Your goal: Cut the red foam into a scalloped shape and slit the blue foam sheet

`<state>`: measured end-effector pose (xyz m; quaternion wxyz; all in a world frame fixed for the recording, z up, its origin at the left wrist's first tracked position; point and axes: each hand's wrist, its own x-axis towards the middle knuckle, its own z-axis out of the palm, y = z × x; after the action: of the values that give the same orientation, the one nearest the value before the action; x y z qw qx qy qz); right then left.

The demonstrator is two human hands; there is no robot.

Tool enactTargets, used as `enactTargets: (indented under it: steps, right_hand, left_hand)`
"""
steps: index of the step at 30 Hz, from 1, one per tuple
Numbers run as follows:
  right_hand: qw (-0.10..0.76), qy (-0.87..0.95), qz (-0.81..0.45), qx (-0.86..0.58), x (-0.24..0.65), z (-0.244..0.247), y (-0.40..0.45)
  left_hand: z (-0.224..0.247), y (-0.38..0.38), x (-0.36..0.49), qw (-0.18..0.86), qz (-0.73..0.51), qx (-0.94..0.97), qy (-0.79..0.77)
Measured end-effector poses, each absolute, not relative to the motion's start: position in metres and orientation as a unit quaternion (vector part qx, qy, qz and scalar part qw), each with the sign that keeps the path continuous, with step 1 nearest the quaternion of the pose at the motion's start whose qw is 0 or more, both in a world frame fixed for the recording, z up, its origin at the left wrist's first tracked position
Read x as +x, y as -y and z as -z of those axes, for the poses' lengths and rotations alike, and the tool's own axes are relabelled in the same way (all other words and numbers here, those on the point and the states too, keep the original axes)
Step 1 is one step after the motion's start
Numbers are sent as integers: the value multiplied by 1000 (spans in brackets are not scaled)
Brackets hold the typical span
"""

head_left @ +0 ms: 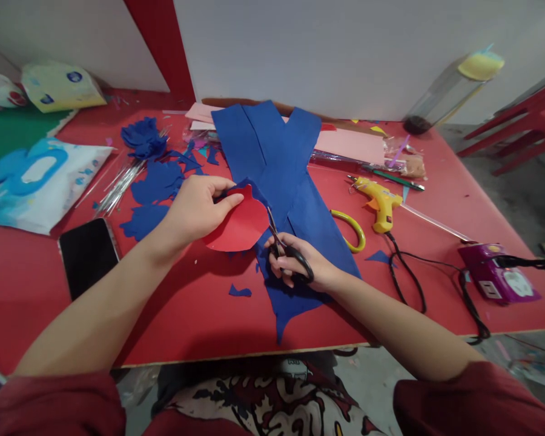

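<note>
Fingers [218, 197] pinch red shape [238, 227] edge; right hand [300, 263] grips scissors [284, 245] there.

The red cutout [238, 227] and the blue sheets [277, 163] look like soft matt craft foam or felt, can't tell which. Scissors [287, 249] have glossy black plastic handles and metal blades. The glue gun [379, 203] is shiny yellow plastic, the phone [88, 254] has a glossy black glass screen, and the red surface [186, 315] is smooth with a slight sheen.
</note>
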<state>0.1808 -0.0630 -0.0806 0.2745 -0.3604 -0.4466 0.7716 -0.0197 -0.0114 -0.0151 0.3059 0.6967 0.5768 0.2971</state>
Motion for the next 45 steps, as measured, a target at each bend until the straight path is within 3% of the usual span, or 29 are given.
enactTargets:
  steps: [15, 25, 32, 45]
  right_hand:
    - [289, 472, -774, -309, 181, 81, 61]
    - [292, 486, -766, -303, 182, 83, 60]
    - [284, 496, -767, -293, 183, 83, 60]
    - [277, 503, -761, -303, 183, 79, 61]
  left_hand:
    - [16, 14, -16, 335, -218, 746, -533]
    - [24, 14, -18, 364, -235, 732, -527]
    - [23, 14, -20, 324, -235, 756, -519]
    - [21, 18, -18, 381, -220, 736, -514]
